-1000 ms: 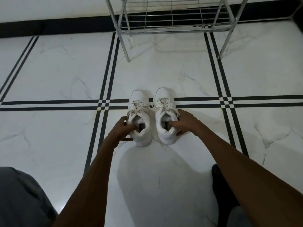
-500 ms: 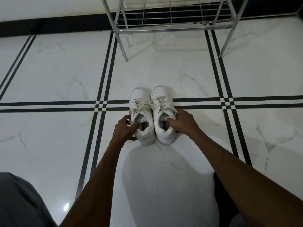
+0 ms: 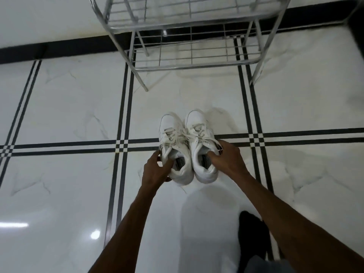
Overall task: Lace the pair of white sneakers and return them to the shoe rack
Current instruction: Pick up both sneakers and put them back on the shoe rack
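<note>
Both arms extended forward. Left hand [image 3: 155, 170] clamped on collar of left white sneaker [image 3: 174, 148], right hand [image 3: 228, 158] gripping collar of right white sneaker [image 3: 201, 142], fingers inside opening. Pair laced, side by side, touching, toes toward rack. White marble floor [image 3: 69, 107] with black stripes. Beyond: metal shoe rack [image 3: 193, 64] against wall, lower wire shelf bare.

One head-worn wide-angle view looks steeply down and forward over the floor [image 3: 59, 115].

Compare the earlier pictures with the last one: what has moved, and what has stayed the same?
The sneakers have been drawn closer together and carried forward toward the shoe rack, which now looms nearer. The left hand and right hand still grip one heel opening each; laces remain tied.
</note>
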A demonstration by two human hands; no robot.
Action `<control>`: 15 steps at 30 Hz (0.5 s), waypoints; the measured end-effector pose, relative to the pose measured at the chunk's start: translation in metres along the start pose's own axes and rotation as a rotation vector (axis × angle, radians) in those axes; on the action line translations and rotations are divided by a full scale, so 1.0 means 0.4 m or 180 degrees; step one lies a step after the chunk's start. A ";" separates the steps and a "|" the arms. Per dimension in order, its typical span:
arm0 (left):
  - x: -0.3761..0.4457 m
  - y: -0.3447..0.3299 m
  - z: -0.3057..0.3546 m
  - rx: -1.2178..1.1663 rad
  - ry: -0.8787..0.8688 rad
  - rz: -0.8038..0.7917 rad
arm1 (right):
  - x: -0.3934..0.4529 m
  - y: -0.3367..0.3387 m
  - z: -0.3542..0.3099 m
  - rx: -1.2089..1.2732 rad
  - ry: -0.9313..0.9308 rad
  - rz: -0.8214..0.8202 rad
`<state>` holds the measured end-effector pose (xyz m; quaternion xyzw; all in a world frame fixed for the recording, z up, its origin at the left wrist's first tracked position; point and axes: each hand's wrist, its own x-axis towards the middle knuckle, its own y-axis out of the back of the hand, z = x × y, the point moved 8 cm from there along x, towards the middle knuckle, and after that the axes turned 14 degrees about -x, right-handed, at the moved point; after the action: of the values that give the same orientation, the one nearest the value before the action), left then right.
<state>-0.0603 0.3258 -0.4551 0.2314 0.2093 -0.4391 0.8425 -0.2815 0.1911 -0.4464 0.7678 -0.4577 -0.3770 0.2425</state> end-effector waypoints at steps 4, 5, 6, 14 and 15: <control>-0.108 -0.010 0.186 0.0056 0.0005 0.0010 | -0.059 0.183 -0.084 0.0087 -0.0086 0.0073; -0.137 -0.010 0.229 0.0063 -0.0020 0.0028 | -0.077 0.229 -0.114 0.0101 -0.0027 0.0095; -0.167 -0.009 0.275 0.0068 -0.0059 0.0037 | -0.092 0.270 -0.142 0.0134 0.0031 0.0101; -0.342 -0.006 0.675 0.0343 -0.0192 0.0109 | -0.170 0.633 -0.353 0.0385 0.0030 0.0217; -0.349 -0.011 0.725 0.0322 -0.0236 0.0095 | -0.165 0.678 -0.376 0.0408 0.0006 0.0256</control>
<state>-0.0941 0.2470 -0.1448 0.2604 0.1519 -0.4447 0.8434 -0.3217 0.1281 -0.1384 0.7631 -0.5111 -0.3362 0.2082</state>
